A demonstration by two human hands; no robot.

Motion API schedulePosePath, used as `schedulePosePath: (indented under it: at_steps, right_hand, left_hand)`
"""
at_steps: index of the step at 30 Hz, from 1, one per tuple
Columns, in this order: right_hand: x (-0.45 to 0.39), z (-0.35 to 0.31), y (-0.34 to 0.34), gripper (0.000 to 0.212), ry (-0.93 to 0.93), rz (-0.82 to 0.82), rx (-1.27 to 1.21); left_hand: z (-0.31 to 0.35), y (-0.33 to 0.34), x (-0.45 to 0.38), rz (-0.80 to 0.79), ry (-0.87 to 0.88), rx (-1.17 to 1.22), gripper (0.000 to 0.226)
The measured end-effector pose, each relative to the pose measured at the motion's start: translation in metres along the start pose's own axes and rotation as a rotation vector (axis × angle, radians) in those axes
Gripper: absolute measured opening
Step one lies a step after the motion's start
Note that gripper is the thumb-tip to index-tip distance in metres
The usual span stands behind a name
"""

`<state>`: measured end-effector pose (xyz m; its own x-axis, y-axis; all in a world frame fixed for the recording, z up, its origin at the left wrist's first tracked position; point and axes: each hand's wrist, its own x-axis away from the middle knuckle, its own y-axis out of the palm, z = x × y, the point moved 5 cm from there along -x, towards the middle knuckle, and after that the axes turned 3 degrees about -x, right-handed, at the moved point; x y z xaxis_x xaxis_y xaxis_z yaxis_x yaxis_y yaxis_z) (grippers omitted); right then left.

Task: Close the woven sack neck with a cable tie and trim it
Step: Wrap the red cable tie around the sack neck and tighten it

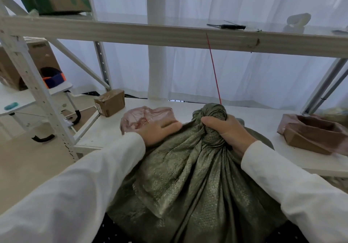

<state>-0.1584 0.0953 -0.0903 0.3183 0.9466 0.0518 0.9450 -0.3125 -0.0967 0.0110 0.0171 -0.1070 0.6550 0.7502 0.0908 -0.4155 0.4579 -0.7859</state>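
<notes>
Two arms reach in from the bottom corners, each in a long white sleeve of soft, lightly creased fabric. The cuffs are plain and end at the wrists. The left hand [158, 129] and right hand [228, 131] are bare, without gloves, rings, watch or other markings.

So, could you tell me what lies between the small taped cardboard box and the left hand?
In the head view, a crumpled pink plastic bag lies between the cardboard box and the left hand.

Soft, even daylight glows through the white curtain [244, 69]; shadows are faint, straight lines bow, edges blur slightly
</notes>
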Motion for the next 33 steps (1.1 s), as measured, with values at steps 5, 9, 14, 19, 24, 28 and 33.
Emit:
schedulePosePath:
  at_steps: [5, 9, 14, 19, 24, 28, 33]
  right_hand:
    - [-0.001, 0.001, -0.003, 0.039, -0.048, 0.139, 0.118]
    - [-0.001, 0.000, 0.001, 0.035, -0.093, 0.227, 0.173]
    - [-0.001, 0.001, 0.003, 0.035, -0.117, 0.303, 0.199]
    - [-0.001, 0.000, -0.010, 0.048, -0.064, 0.330, 0.103]
    - [-0.001, 0.001, 0.006, 0.057, -0.103, 0.285, 0.150]
    - [-0.003, 0.001, 0.005, 0.054, -0.097, 0.251, 0.112]
    - [0.001, 0.002, -0.003, 0.040, -0.112, 0.226, 0.066]
  left_hand:
    - [0.021, 0.059, 0.009, -0.197, 0.020, 0.290, 0.090]
    - [0.033, 0.070, 0.025, 0.076, -0.136, -0.099, 0.081]
    - [0.064, 0.084, 0.038, 0.260, -0.042, -0.512, 0.070]
    - [0.054, 0.034, 0.012, -0.062, 0.150, -0.275, 0.064]
    - [0.011, -0.002, -0.013, 0.033, 0.045, 0.147, 0.053]
    - [0.010, 0.003, -0.020, 0.123, -0.016, 0.365, 0.050]
    - [0.046, 0.056, -0.015, -0.162, 0.077, 0.628, 0.060]
